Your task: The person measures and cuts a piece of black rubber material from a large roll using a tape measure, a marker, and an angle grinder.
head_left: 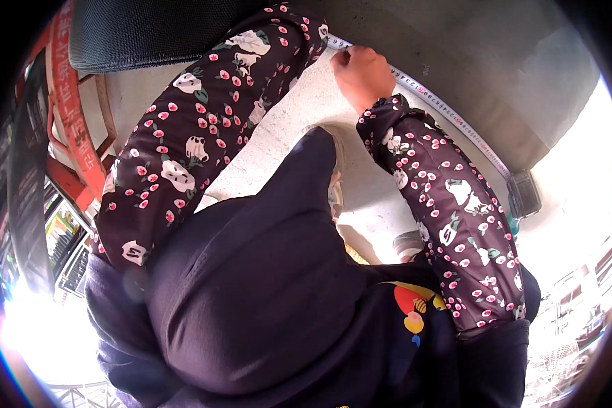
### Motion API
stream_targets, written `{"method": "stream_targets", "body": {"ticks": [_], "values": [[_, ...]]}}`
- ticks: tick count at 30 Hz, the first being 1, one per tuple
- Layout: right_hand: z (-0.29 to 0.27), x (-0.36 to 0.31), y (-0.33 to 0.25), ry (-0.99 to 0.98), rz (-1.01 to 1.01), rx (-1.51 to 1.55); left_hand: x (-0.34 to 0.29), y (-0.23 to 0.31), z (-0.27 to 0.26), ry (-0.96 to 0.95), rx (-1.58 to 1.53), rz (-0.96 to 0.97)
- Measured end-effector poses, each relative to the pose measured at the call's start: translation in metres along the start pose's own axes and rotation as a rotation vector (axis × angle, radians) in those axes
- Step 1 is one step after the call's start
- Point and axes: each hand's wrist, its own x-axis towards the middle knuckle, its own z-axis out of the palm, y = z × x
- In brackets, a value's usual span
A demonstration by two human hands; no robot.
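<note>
My right hand (364,76) is closed, its curled fingers pinching the white blade of a tape measure (449,112). The blade runs from beside my left cuff, passes under the fist, and slants down to the right along the edge of a grey panel (483,75). At its lower end sits the dark tape case (523,194). My left arm, in a dark flowered sleeve (204,129), reaches up to the blade's upper end. The left hand itself is hidden behind the cuff.
A black mesh-covered pad (149,34) stands at the upper left. Beside it rises a red metal frame (71,102). My dark-clad knee (306,160) sticks out over the pale floor (279,129), between my arms. Strong glare covers the lower left and right.
</note>
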Motion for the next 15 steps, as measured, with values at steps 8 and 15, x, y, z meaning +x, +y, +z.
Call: {"method": "stream_targets", "body": {"ticks": [8, 15], "values": [[-0.012, -0.007, -0.072, 0.049, -0.145, 0.221, 0.017, -0.2, 0.008, -0.743, 0.02, 0.118], [-0.033, -0.001, -0.109, 0.049, -0.202, 0.314, -0.018, -0.183, 0.075, -0.038, 0.717, -0.68]]}}
